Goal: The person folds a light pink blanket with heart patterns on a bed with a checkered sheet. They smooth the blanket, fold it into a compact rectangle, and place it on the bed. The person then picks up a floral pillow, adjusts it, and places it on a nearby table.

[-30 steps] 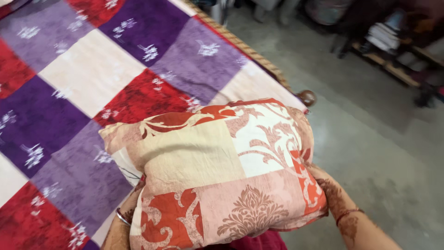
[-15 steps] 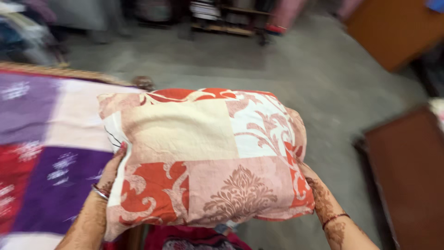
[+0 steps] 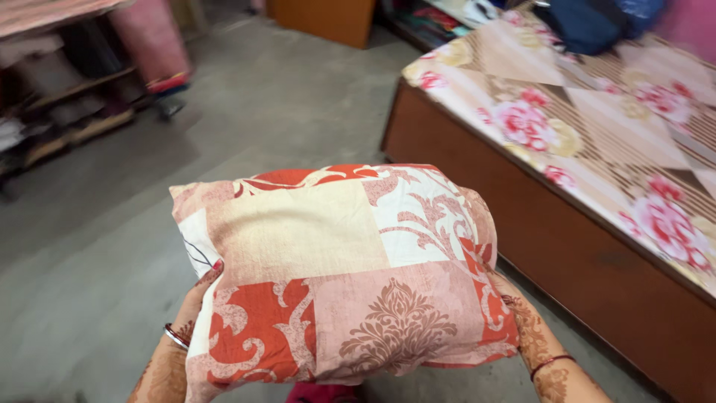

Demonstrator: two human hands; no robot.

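I hold a soft pillow (image 3: 335,269) in front of me, its cover a patchwork of cream, pink and orange-red squares with leaf and scroll patterns. My left hand (image 3: 195,298) grips its left edge, with a bangle on the wrist. My right hand (image 3: 522,317) supports its right underside, thread bracelet on the wrist. Most of both hands is hidden behind the pillow. The pillow hangs above a grey concrete floor (image 3: 97,246).
A wooden bed (image 3: 567,239) with a floral cream and pink sheet (image 3: 634,127) stands to the right. Dark clothes (image 3: 589,22) lie at its far end. Low shelves with stored things (image 3: 60,112) line the left wall. An orange cabinet (image 3: 321,19) stands at the back.
The view has swung right: the purple and red checked bedcover has left the frame and the floral bed has come in. The pillow stays held in both hands.
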